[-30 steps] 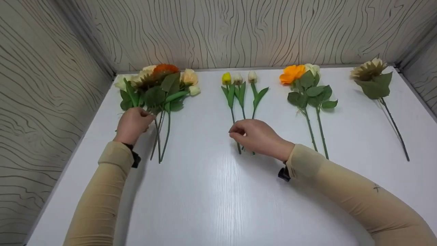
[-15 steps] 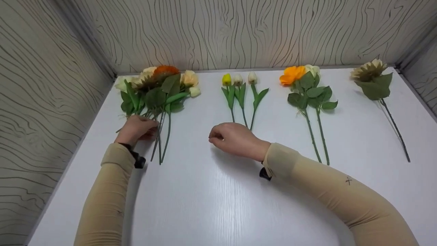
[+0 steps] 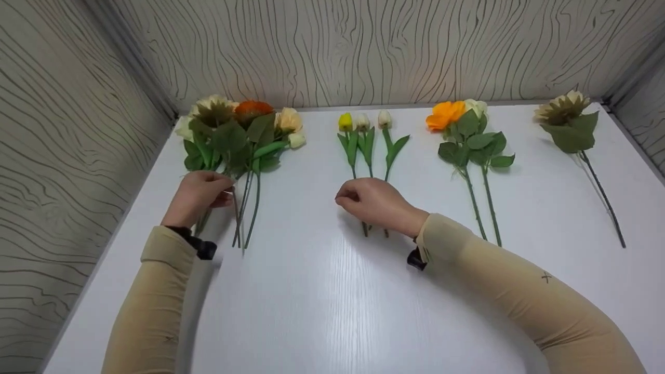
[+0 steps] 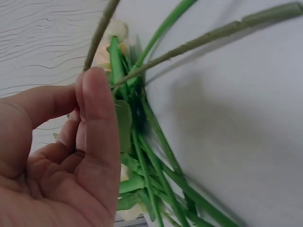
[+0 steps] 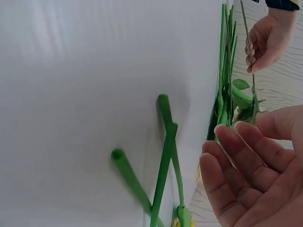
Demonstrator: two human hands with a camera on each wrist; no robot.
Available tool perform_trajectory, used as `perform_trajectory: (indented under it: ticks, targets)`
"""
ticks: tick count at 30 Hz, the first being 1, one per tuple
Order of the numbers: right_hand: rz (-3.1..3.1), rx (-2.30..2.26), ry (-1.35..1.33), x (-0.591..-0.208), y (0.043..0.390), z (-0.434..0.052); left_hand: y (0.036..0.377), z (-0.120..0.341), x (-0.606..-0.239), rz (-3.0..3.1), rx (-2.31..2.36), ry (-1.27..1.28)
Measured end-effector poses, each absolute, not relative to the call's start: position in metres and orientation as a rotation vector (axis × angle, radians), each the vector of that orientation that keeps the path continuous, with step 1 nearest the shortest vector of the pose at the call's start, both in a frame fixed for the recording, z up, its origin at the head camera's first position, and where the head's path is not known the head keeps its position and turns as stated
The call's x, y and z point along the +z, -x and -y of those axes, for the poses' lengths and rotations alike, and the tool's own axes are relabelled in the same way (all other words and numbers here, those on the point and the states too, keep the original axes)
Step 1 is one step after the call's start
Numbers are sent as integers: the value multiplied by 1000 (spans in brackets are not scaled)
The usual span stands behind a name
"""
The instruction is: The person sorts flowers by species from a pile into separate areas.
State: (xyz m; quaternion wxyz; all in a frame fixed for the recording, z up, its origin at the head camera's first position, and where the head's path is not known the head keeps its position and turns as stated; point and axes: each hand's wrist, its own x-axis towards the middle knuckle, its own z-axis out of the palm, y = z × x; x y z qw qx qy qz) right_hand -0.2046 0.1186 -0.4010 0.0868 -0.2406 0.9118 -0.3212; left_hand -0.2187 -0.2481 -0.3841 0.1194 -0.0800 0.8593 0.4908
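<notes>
left hand (image 3: 197, 193): pinching bouquet stem (image 3: 203, 221) | right hand (image 3: 375, 201): loosely curled, over tulip stems (image 3: 364, 228)

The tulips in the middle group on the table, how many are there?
3. The yellow tulip lies leftmost, a white tulip beside it, another white tulip rightmost. The right hand covers their lower stems.

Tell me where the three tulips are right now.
In the head view the three tulips lie at the table's back middle, between the mixed bunch on the left and the orange rose pair, stems running under the right hand.
</notes>
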Motion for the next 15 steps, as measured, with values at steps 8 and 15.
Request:
perform_trajectory:
  ticks: [8,15]
  targets:
    - [-2666,-1207,641,-396,211,-134,216,220,-374,-2495,1502,134]
    - [-2359,-1649,386,-390,223,-144,209,147,-376,-2430,1672,-107]
